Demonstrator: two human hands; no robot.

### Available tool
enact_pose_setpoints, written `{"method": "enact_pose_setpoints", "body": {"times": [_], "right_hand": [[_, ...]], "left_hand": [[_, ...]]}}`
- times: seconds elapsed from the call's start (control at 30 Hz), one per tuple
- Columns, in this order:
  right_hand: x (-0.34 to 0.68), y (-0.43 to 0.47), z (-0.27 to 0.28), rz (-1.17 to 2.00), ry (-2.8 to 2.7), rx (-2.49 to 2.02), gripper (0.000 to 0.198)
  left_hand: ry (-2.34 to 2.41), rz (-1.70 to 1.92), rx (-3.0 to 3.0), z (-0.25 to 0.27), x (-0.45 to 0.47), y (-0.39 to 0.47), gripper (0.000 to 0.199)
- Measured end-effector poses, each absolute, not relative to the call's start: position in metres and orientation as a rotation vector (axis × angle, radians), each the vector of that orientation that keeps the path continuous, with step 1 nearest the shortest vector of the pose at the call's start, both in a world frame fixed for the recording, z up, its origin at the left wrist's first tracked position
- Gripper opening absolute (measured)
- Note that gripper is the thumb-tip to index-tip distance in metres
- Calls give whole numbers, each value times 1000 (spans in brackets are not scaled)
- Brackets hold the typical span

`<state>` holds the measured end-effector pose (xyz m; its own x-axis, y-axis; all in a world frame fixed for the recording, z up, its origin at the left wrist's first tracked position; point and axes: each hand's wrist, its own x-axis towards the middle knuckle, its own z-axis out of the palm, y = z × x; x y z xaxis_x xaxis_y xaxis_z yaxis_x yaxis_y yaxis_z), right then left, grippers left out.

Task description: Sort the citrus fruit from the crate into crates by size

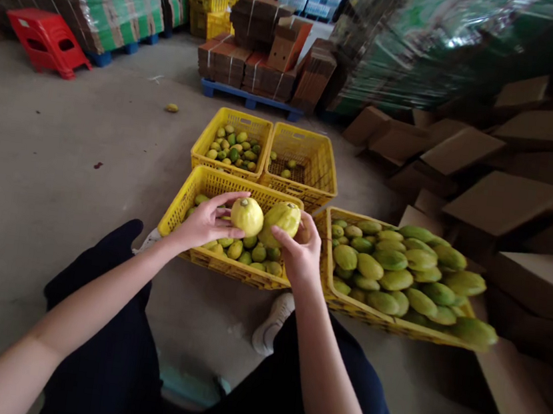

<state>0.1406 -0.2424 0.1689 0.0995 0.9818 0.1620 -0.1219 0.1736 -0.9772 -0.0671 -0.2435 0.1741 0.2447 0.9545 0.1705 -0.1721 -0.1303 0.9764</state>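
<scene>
My left hand is closed around a round yellow papaya, its stem end facing up toward me. Beside it, my right hand grips a larger, ribbed yellow-green papaya. The two fruits are side by side, nearly touching. Both are held above a yellow plastic crate that contains several yellow-green papayas. To the right, another yellow crate is heaped with long green papayas.
Behind stand two more yellow crates, one with small fruits, the other with a few. A loose fruit lies on the floor. Cardboard boxes pile up at right. A red stool and a blue pallet are farther back.
</scene>
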Motion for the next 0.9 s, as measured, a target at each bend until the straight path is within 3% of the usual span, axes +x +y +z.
{"method": "enact_pose_setpoints", "body": {"times": [0.13, 0.37, 0.63, 0.8, 0.9], "right_hand": [[146, -243, 176, 1363, -989, -975, 51], [141, -249, 169, 1466, -815, -1039, 43], [129, -254, 156, 1384, -712, -1095, 39], [119, -257, 160, 1471, -642, -1051, 40], [114, -253, 157, 1477, -559, -1061, 35]], "left_hand": [[792, 1159, 913, 169, -67, -239, 50], [778, 1110, 620, 160, -59, -235, 33], [869, 1024, 554, 164, -46, -243, 29], [890, 999, 637, 169, -37, -256, 46], [1005, 1026, 653, 169, -37, -256, 35]]}}
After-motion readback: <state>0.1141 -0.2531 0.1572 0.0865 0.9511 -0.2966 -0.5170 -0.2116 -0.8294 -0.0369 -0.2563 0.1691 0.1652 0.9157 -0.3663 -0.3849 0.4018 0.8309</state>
